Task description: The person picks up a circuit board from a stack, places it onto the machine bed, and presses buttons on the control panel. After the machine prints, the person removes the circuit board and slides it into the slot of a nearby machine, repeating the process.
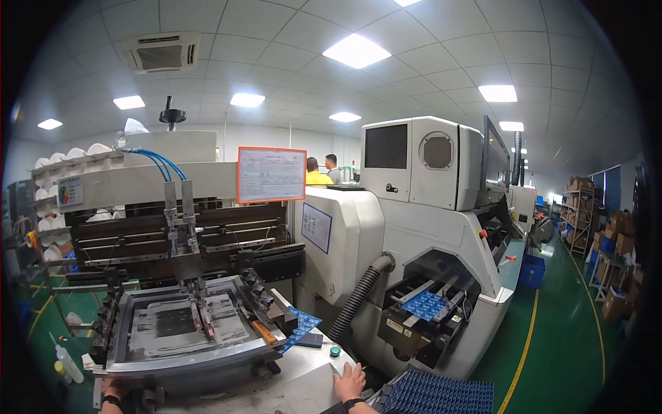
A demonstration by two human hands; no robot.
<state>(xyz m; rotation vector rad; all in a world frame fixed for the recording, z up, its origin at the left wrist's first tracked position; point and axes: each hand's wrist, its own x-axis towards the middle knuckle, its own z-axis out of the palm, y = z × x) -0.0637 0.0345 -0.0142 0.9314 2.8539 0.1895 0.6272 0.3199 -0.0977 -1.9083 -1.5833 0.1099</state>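
Note:
My left hand point(112, 388) is at the near left corner of a metal-framed printing screen point(186, 366). Its fingers are hidden under the frame's edge. Grey paste is smeared over the screen, and a squeegee point(201, 314) stands on it. My right hand point(351, 382) rests on the near right edge of the white machine table point(303, 386), fingers spread, just below a green push button point(335, 352). A spatula with a wooden handle point(263, 332) lies along the screen's right side. Blue circuit board panels point(302, 328) lie beyond it, next to a dark flat block point(312, 341).
A rack of blue ribbed trays point(438, 395) stands at the lower right. Behind it, a white machine point(431, 207) carries a blue board point(423, 305) on its rails; a ribbed black hose point(358, 297) runs beside it. Bottles point(69, 362) stand at the left. Two people are in the background.

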